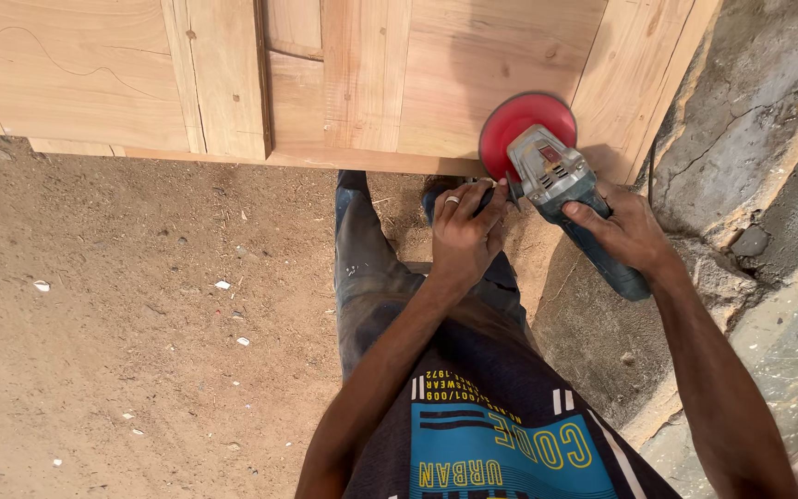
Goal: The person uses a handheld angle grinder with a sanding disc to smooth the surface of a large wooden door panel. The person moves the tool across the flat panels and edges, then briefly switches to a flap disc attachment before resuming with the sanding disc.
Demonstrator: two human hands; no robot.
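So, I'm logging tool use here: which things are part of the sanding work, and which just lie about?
In use:
angle grinder with red disc
left hand, right hand
wooden door

Lying about:
white scraps on the dirt floor
stone by the wall

It was a rough carpentry workshop, prob. open-air: unfinished panelled wooden door (233, 79) stood on a sawdust-strewn dirt floor (122, 314), cracked concrete wall (750, 111) at the side, and a power sander w/ red disc (547, 162) was at the wood.
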